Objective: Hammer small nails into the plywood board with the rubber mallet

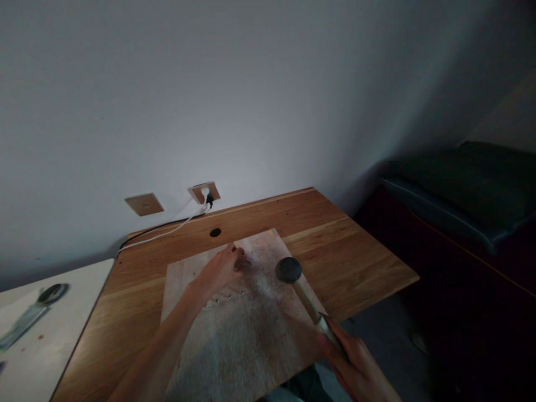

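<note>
My right hand [349, 357] is wrapped around the handle of a rubber mallet [288, 270] with a round black head. The mallet head hangs over the right part of a pale wooden board [251, 346]. My left hand [228, 262] is closed in a pinch near the board's far edge. A small shiny bit shows at its fingertips, apparently a nail [248, 261], mostly hidden by the fingers. Closer to me, several small nails [229, 296] stand in a row in the board, partly behind my left forearm.
The board lies on a wooden desk [347, 245] with a round cable hole [215, 232]. Cords [167, 230] run along the wall to a socket [204, 192]. To the left is a white table [62, 324] with a roll of tape [53, 293]. A dark green cushion [460, 190] lies at right.
</note>
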Demonstrator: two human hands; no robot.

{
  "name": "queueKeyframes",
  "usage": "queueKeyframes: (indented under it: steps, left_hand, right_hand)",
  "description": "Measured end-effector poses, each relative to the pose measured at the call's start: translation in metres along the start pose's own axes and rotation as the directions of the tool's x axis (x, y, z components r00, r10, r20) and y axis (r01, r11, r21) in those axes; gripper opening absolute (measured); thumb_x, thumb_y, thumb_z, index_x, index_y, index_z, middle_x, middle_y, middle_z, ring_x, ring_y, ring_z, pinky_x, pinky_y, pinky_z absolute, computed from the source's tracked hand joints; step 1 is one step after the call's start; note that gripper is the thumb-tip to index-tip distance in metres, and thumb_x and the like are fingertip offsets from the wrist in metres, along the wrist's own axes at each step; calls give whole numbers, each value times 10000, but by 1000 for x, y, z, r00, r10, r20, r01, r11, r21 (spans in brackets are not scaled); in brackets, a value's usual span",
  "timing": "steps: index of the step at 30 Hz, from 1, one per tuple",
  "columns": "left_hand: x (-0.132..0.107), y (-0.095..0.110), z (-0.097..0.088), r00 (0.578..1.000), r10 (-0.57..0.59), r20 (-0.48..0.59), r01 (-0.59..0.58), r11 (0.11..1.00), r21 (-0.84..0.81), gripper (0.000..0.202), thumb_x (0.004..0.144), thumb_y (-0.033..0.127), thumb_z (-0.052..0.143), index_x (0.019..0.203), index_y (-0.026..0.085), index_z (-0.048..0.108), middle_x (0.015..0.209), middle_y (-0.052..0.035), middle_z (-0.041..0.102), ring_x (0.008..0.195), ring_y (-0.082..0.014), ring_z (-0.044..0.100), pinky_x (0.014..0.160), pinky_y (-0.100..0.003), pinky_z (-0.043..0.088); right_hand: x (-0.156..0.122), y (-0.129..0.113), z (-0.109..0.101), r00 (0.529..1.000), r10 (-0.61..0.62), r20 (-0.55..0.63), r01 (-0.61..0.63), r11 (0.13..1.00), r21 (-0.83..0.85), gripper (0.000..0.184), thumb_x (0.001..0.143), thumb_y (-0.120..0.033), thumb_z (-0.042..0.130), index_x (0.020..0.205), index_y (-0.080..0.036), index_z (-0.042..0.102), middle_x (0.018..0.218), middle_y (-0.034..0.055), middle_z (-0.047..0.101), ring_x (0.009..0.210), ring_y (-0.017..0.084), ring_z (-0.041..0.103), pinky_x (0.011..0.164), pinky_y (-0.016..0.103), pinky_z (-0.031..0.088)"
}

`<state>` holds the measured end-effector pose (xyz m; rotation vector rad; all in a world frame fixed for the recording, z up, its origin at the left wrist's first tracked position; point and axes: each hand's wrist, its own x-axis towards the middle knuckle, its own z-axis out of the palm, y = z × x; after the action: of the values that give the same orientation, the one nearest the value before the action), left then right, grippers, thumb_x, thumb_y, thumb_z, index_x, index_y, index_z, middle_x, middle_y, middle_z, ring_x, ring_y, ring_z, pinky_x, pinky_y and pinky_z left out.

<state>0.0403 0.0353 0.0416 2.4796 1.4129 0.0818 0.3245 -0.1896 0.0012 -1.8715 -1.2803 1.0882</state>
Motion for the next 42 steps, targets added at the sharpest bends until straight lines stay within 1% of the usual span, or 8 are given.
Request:
queueKeyframes:
  steps: [3, 8, 18, 21, 26, 30, 35, 42]
  left_hand:
    - [-1, 2, -2, 998, 33, 49, -35, 999, 26, 145, 824, 97, 577, 926, 159, 659, 1038, -108, 628, 913, -248, 663, 817, -330, 499]
    - [0, 5, 0, 997, 68, 43, -67, 998, -16, 137, 787, 96, 574, 871, 179, 644, 955, -79, 654, 885, -235, 659, 801, -317, 492]
    - [10, -4, 8, 982, 184, 32, -183, 983, -35, 285, 761, 51, 586, 988, 161, 718, 953, -86, 721, 913, -259, 694, 829, -329, 522]
    - [5, 0, 2, 977, 206, -53, -212, 960, -185, 233, 784, 50, 605, 945, 165, 728, 941, -62, 707, 873, -218, 686, 809, -299, 523]
    - [-11, 26, -3, 954, 258, -150, -298, 858, -419, 129, 911, 143, 638, 963, 198, 742, 1000, -37, 727, 924, -191, 691, 857, -288, 526]
    - [-18, 42, 13, 967, 233, -106, -256, 896, -363, 138, 923, 138, 632, 969, 205, 743, 993, -44, 747, 968, -218, 697, 908, -333, 529]
    - [-20, 44, 36, 974, 201, -103, -223, 930, -293, 178, 866, 89, 634, 939, 208, 745, 961, -47, 729, 928, -222, 688, 873, -340, 535]
    - [-21, 44, 36, 976, 193, -103, -214, 942, -259, 189, 843, 69, 605, 898, 202, 727, 923, -48, 720, 910, -226, 682, 879, -355, 533]
  right_hand:
    - [1, 3, 0, 1000, -8, 4, 8, 1000, 12, 722, 914, -735, 547, 1356, -186, 702, 594, 2, 604, 624, 235, 671, 559, 279, 541]
    - [1, 5, 1, 1000, 5, -7, -5, 1000, 25, 730, 917, -730, 545, 1375, -180, 689, 626, 8, 626, 609, 227, 660, 550, 277, 540]
    - [-2, 2, 0, 1000, 12, 17, -13, 998, 57, 730, 934, -715, 546, 1409, -174, 667, 583, -17, 589, 517, 192, 602, 515, 263, 512]
    - [-2, 2, 0, 1000, -2, 11, 1, 997, 77, 706, 932, -716, 556, 1376, -182, 685, 561, -24, 569, 501, 184, 588, 501, 256, 499]
    - [0, -2, -1, 1000, -8, 26, 5, 995, 99, 661, 943, -726, 538, 1284, -190, 721, 526, -31, 546, 499, 182, 584, 512, 252, 502]
    - [1, -3, -2, 999, -25, 46, 20, 994, 103, 650, 952, -716, 536, 1285, -187, 714, 513, -33, 548, 551, 201, 633, 574, 260, 530]
    - [0, 0, -1, 998, -4, 59, -2, 995, 103, 688, 936, -732, 544, 1345, -199, 690, 516, -29, 561, 531, 208, 625, 548, 272, 527]
    - [0, 3, 3, 1000, 8, 18, -10, 993, 118, 676, 911, -749, 566, 1286, -207, 718, 560, -16, 590, 522, 192, 612, 504, 256, 517]
